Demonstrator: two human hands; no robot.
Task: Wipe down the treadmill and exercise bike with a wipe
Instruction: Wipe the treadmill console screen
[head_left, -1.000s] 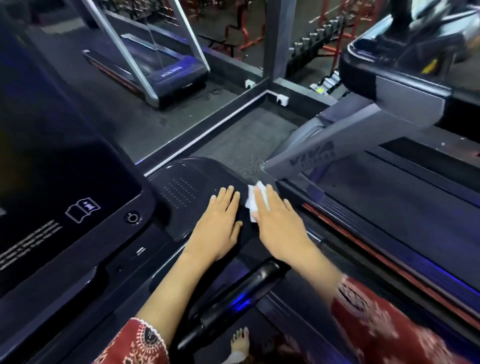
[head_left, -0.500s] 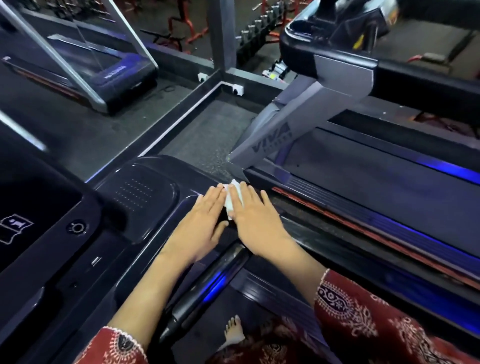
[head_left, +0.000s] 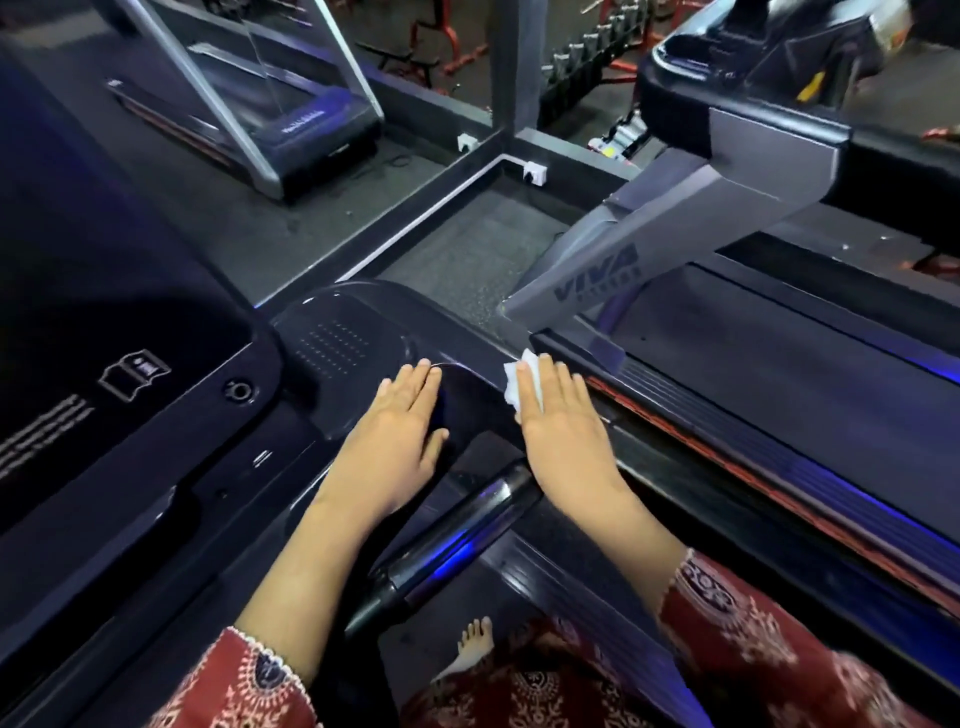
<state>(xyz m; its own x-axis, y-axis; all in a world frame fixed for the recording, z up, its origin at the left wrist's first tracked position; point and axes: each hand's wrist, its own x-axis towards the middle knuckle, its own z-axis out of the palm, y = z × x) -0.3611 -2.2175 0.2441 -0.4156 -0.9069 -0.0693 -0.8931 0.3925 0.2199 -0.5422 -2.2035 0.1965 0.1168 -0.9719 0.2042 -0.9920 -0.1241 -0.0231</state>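
White wipe (head_left: 514, 382) was pressed under the flat right hand (head_left: 563, 431) at the treadmill console (head_left: 337, 343) edge — left hand (head_left: 395, 441) laid flat, empty — console wiping judged in progress; a further sweep was required.

Both hands lay flat and palm-down at mid-frame, apart. The left hand (head_left: 395, 436) had straight fingers and a spread thumb. The right hand (head_left: 566, 431) pressed down, fingers straight and together. The left forearm (head_left: 311, 561) and right forearm (head_left: 639, 530) angled in from the lower edge.

two hands (head_left: 389, 447) (head_left: 566, 431), one wipe (head_left: 514, 387), three treadmills (head_left: 130, 312) (head_left: 779, 364) (head_left: 311, 119)
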